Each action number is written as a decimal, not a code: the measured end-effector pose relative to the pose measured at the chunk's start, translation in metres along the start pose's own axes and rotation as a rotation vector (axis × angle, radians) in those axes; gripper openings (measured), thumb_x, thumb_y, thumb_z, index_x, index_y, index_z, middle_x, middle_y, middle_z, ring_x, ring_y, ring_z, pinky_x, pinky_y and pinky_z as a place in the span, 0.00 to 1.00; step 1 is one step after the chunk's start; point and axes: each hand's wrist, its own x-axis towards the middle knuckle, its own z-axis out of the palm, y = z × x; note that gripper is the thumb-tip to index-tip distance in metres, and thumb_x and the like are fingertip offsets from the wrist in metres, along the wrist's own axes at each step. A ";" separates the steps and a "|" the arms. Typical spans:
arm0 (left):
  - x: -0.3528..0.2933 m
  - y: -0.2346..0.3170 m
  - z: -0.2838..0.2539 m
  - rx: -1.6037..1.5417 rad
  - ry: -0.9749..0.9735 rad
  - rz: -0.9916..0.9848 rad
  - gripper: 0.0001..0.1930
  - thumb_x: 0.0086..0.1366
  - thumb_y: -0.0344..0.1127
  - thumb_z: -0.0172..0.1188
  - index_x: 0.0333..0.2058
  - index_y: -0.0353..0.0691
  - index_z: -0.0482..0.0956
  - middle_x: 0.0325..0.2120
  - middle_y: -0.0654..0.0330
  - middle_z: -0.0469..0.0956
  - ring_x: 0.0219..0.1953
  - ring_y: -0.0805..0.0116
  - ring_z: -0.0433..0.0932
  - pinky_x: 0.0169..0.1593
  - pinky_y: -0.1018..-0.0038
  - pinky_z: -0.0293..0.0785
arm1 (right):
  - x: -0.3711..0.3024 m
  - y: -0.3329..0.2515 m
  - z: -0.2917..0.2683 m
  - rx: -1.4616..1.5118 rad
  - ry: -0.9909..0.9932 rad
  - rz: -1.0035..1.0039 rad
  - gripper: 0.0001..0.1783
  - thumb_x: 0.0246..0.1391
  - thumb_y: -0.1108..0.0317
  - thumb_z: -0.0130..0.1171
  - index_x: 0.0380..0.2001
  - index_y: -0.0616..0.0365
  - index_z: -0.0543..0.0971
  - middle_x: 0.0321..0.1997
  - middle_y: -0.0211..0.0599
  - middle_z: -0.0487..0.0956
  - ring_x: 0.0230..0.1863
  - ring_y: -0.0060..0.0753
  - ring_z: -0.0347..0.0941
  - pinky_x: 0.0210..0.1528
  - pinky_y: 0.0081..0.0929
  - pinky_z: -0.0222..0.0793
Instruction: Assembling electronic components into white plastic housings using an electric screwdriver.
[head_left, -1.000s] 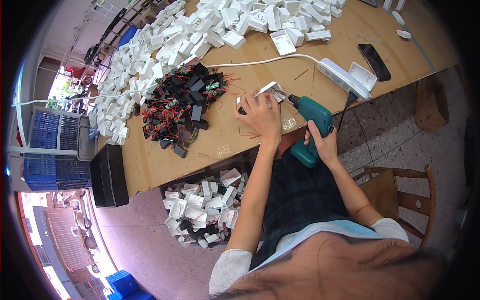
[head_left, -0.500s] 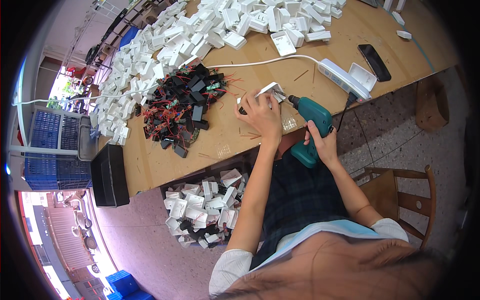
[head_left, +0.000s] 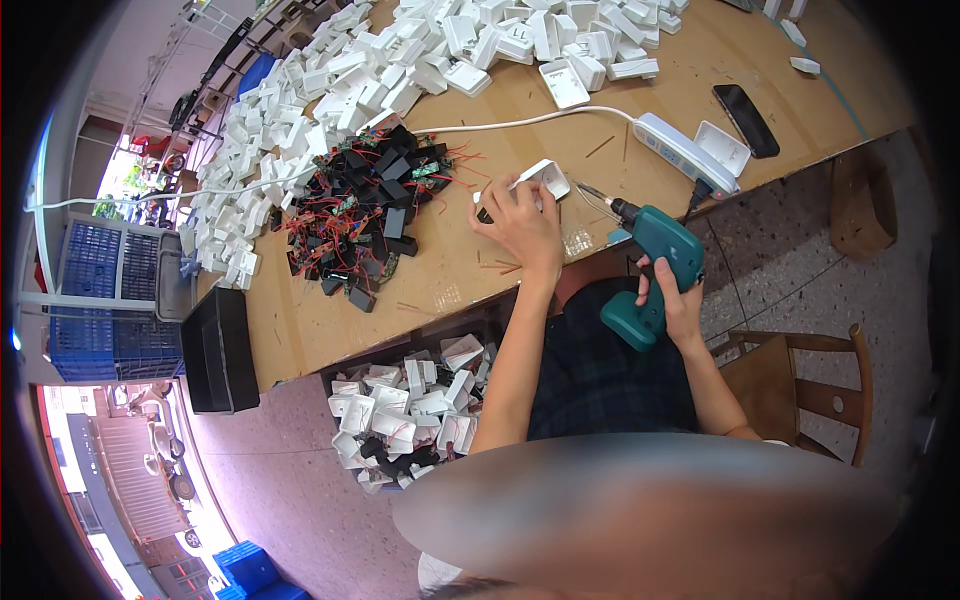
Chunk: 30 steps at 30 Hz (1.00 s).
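Your green drill (head_left: 668, 243) has drawn back to the right and toward you, its tip now clear of the white casing (head_left: 552, 176). Your left hand (head_left: 528, 232) curls partly closed over that casing, which lies under and just beyond its fingers. Your right hand (head_left: 679, 305) wraps the drill's handle. The dark pile of wired parts (head_left: 392, 190) sits left of your left hand.

Head cam, L fisheye: v. wide downward view fr. above, fairly near, onto table (head_left: 300, 335) & floor (head_left: 285, 430)
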 end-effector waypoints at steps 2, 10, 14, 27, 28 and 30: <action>0.000 0.000 -0.001 -0.004 0.000 0.005 0.06 0.59 0.38 0.69 0.30 0.46 0.83 0.46 0.61 0.76 0.56 0.59 0.72 0.68 0.46 0.51 | -0.008 -0.006 -0.003 0.005 0.033 0.012 0.17 0.71 0.60 0.56 0.46 0.66 0.78 0.41 0.38 0.79 0.28 0.22 0.75 0.27 0.23 0.75; -0.004 -0.009 -0.029 -0.209 -0.055 0.040 0.23 0.54 0.39 0.76 0.49 0.45 0.81 0.54 0.56 0.73 0.60 0.53 0.70 0.67 0.49 0.58 | -0.030 -0.003 -0.027 0.068 0.059 0.019 0.17 0.69 0.60 0.59 0.46 0.66 0.78 0.40 0.38 0.81 0.27 0.22 0.76 0.27 0.23 0.75; 0.003 -0.029 -0.042 -0.285 -0.211 0.132 0.36 0.51 0.40 0.78 0.60 0.48 0.75 0.56 0.55 0.72 0.61 0.50 0.69 0.66 0.51 0.62 | -0.034 -0.009 -0.026 0.038 0.077 0.001 0.18 0.72 0.57 0.55 0.45 0.65 0.78 0.39 0.37 0.79 0.26 0.22 0.75 0.27 0.22 0.73; 0.000 -0.042 -0.077 0.019 -0.317 0.517 0.30 0.51 0.51 0.76 0.51 0.48 0.80 0.48 0.58 0.76 0.51 0.56 0.74 0.53 0.63 0.66 | -0.038 -0.006 -0.021 0.083 -0.028 0.000 0.19 0.71 0.58 0.56 0.49 0.65 0.77 0.43 0.38 0.79 0.29 0.22 0.74 0.27 0.23 0.74; -0.002 -0.037 -0.075 0.062 -0.312 0.555 0.27 0.53 0.52 0.75 0.48 0.47 0.80 0.45 0.59 0.76 0.50 0.57 0.73 0.51 0.63 0.66 | -0.038 -0.007 -0.020 0.084 -0.024 0.001 0.19 0.71 0.58 0.56 0.49 0.65 0.77 0.43 0.38 0.79 0.29 0.22 0.74 0.27 0.23 0.74; -0.002 -0.027 -0.068 0.185 -0.365 0.485 0.25 0.55 0.50 0.74 0.46 0.46 0.79 0.43 0.59 0.76 0.49 0.58 0.74 0.49 0.63 0.68 | -0.037 -0.010 -0.016 0.120 -0.032 0.010 0.15 0.70 0.61 0.58 0.45 0.65 0.80 0.38 0.35 0.80 0.27 0.20 0.75 0.27 0.23 0.75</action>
